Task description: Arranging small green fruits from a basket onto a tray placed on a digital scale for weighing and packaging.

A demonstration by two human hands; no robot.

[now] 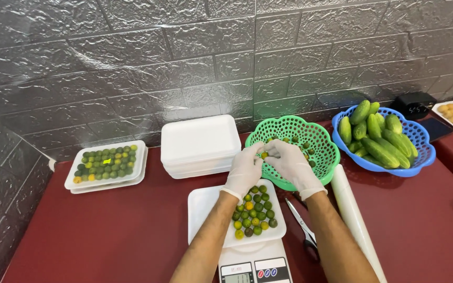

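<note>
We are looking down at both gloved hands meeting at the near rim of the green basket [318, 137]. The left hand [245, 170] and the right hand [292, 165] are pinching together around a small yellow-green lime [264, 155], which is sitting right between the fingertips, so each grip is closing on that one fruit. More limes are lying inside the basket, mostly screened by the hands and the mesh wall.

Just below the hands, a white foam tray [203, 209] is resting on a digital scale [252, 264] and carrying a cluster of limes [254, 211]. The scale is being cut off by the lower edge of the view. Scissors [304, 228] are lying on the dark red bench [106, 230] beside the right forearm, their handles partly hidden under it. A roll of clear film [355, 220] is lying just right of that arm.

Farther back we are seeing a stack of empty foam trays [200, 144], a filled tray of limes [106, 163] at left, and a blue basket [420, 152] of cucumbers [376, 133] at right.
</note>
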